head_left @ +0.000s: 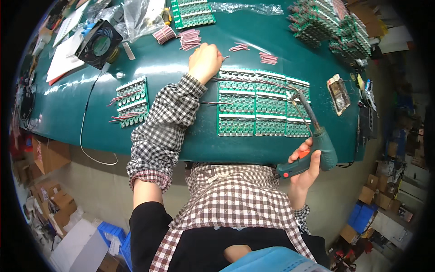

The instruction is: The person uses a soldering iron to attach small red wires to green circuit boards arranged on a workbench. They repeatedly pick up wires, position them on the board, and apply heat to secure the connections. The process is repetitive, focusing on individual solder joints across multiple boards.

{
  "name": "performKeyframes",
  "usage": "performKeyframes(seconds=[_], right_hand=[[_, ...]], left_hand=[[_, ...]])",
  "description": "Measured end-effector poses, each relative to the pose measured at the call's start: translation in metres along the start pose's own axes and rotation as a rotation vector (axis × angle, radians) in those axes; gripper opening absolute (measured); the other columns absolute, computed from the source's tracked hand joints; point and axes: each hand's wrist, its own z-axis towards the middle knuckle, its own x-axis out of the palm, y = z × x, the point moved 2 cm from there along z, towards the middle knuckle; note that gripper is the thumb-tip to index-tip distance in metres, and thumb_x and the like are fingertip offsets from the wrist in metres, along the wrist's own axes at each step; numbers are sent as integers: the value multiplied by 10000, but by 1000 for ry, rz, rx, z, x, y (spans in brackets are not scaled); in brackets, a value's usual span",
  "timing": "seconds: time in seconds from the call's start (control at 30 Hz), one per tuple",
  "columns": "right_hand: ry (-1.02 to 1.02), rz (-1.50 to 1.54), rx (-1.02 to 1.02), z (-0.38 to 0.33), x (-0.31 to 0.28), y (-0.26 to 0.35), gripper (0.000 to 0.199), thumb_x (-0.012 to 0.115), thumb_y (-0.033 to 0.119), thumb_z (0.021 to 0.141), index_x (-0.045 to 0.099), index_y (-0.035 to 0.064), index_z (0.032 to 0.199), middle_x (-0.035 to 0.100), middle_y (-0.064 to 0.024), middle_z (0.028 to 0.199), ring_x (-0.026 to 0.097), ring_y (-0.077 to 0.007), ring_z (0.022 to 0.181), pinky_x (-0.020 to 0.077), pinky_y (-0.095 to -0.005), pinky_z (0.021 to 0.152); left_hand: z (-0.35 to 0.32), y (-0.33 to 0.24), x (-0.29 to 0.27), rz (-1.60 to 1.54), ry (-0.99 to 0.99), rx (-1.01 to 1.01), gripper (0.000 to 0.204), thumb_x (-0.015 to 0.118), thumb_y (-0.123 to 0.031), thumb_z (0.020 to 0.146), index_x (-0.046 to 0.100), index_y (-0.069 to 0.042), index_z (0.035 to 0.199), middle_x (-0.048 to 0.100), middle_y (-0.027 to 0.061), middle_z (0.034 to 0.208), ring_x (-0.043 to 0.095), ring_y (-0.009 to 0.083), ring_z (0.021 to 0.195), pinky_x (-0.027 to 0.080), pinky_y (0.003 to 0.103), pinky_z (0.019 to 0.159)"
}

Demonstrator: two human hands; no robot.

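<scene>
My right hand (304,174) is wrapped around the grip of a green soldering gun (324,152) with a red trigger. Its metal tip reaches over the upper right of a panel of green circuit boards (236,109), laid out in a block on the bench. Beyond the panel's upper left corner, my left hand (205,61) is closed, and a short wire (226,57) pokes out beside its fingers. Several wires lie along the panel's top row, and another pair sticks out from its left side. Bundles of pinkish wires (189,40) rest just past my left hand.
Left of my sleeve lies a smaller board panel (132,102) with wires. A black fan (100,44) stands at the far left. Stacked boards (328,29) rise at the back right. A dirty tray (338,94) sits near the right edge; small wire piles (268,58) lie behind the panel.
</scene>
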Motion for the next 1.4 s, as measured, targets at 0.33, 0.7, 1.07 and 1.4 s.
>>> performKeyframes(seconds=[0.33,0.7,1.07,1.4], right_hand=[[60,-64,46,18,-10,-13,502,549,428,911,440,-7,1138,554,-70,902,586,-166,674,506,-288,555],[72,-71,28,19,-14,-22,618,643,389,854,441,-76,1208,581,-159,926,663,-288,745,595,-363,604],[80,-206,70,3,-15,-24,655,688,409,813,483,-116,1144,602,-188,939,653,-347,867,595,-406,700],[31,-268,145,-4,-16,-30,568,700,340,803,532,-105,1112,605,-183,963,652,-346,881,586,-403,699]], left_hand=[[-65,-30,-58,-470,171,85,75,599,-73,862,576,-1,862,598,39,740,578,85,683,456,235,601],[-88,-31,-37,-327,327,100,58,641,-28,793,613,3,833,597,56,742,561,104,633,457,250,583],[-111,-44,-16,-287,219,124,69,658,-2,760,601,-27,789,588,59,736,577,148,611,459,261,544],[-109,-52,-16,-296,169,130,77,638,-18,719,572,-53,739,559,47,691,559,171,594,459,295,537]])
